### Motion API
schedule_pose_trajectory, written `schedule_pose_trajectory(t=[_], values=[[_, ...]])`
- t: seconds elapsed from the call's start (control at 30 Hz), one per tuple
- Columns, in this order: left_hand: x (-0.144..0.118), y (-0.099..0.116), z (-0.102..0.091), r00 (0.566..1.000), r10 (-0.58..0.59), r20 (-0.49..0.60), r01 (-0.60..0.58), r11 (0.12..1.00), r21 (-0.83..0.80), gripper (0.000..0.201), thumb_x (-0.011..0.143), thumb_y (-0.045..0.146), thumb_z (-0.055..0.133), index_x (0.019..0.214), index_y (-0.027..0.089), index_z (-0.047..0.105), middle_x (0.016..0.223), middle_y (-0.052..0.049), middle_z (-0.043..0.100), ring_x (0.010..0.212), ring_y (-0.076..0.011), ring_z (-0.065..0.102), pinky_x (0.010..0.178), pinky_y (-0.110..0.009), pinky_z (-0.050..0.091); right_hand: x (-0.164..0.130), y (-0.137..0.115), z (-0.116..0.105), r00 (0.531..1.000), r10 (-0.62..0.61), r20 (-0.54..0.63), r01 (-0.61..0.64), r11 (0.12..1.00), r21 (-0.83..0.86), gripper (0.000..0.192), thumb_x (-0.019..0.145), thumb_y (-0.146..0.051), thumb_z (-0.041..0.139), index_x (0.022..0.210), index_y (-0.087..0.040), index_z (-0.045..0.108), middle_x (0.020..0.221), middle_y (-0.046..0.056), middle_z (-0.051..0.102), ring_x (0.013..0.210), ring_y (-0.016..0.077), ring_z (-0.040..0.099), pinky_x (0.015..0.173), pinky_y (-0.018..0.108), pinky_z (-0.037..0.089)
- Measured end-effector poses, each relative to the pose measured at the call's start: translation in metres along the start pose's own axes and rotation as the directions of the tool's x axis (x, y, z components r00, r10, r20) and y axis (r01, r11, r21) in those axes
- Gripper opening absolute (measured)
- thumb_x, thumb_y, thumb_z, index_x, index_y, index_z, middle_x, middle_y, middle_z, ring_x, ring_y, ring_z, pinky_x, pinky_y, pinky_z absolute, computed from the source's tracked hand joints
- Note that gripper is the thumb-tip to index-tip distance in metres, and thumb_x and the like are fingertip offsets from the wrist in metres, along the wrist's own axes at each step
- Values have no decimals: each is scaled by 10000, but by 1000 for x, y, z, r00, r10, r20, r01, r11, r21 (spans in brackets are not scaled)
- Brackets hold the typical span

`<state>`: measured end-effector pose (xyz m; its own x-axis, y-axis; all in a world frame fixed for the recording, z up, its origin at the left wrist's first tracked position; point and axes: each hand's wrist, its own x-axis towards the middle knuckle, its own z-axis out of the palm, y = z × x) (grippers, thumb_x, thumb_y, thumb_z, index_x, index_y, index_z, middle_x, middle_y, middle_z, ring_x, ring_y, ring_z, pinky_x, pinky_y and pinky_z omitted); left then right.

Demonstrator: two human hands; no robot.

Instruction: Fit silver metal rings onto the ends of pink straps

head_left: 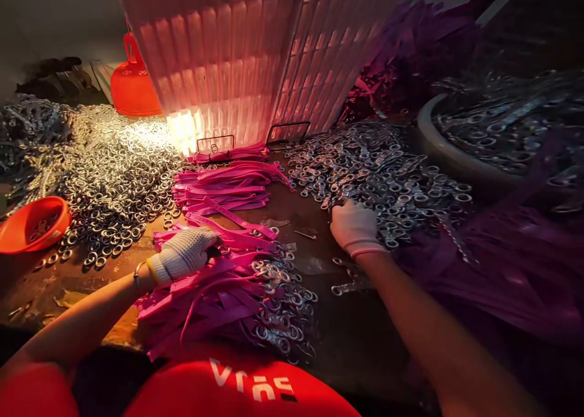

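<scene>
My left hand [185, 254], in a white knit glove, rests on a stack of pink straps [214, 295] whose ends carry metal rings [283, 295]. Its fingers curl over the straps. My right hand [354, 227], also gloved, reaches into a heap of loose metal rings [378, 167] on the right of the dark worktable [319, 222], fingers down among them; whether it grips any is hidden. More pink straps [223, 189] lie flat further back.
A large heap of rings [109, 173] covers the left. An orange bowl [34, 223] sits at the left edge, an orange scoop [132, 85] behind. A lit ribbed panel [237, 58] stands at the back. A grey basin [456, 155] of rings and purple straps [515, 265] are on the right.
</scene>
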<state>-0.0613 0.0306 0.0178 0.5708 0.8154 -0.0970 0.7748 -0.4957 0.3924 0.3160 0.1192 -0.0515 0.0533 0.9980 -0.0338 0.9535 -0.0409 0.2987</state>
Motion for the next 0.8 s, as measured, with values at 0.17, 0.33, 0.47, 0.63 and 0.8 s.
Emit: schedule_pose_trajectory(t=[0.17, 0.33, 0.47, 0.63, 0.8], values=[[7, 8, 17, 999, -10, 51, 6, 997, 74, 262, 802, 95, 479, 897, 164, 713, 895, -74, 696, 759, -174, 612, 707, -268, 459, -6, 5, 1, 993, -85, 79, 80, 995, 61, 368, 915, -93, 386, 1074, -55, 716, 1100, 247, 623, 916, 298, 650, 685, 346, 431], [12, 7, 20, 994, -77, 73, 82, 995, -62, 194, 698, 62, 525, 810, 160, 650, 735, -37, 631, 634, -159, 535, 615, -262, 397, -9, 8, -6, 977, -161, 137, 146, 983, 113, 343, 921, -76, 407, 1017, -84, 737, 1077, 227, 643, 854, 247, 671, 680, 324, 419], [9, 3, 12, 992, -120, 29, 123, 978, -169, 94, 723, 89, 543, 742, 165, 596, 677, -6, 590, 591, -128, 501, 564, -239, 348, -10, 11, -12, 978, -156, 139, 132, 977, 166, 296, 854, -24, 477, 949, -94, 749, 1029, 209, 669, 858, 235, 679, 718, 311, 435], [2, 19, 7, 944, -287, 164, 301, 539, -787, 340, 894, 473, 529, 726, 178, 505, 519, 45, 446, 409, -72, 357, 405, -199, 245, -37, -7, -31, 997, -77, -30, 82, 866, 492, 342, 847, -84, 431, 1079, -58, 680, 1068, 212, 685, 987, 274, 650, 834, 341, 476], [5, 56, 15, 943, -240, 230, 245, 35, -969, 360, 841, 512, 623, 775, 169, 535, 461, 81, 380, 350, -43, 266, 348, -172, 187, -103, -67, -81, 922, -221, -318, 366, 226, 903, 339, 852, -181, 460, 1143, -183, 635, 1032, 68, 716, 938, 207, 647, 847, 325, 489]])
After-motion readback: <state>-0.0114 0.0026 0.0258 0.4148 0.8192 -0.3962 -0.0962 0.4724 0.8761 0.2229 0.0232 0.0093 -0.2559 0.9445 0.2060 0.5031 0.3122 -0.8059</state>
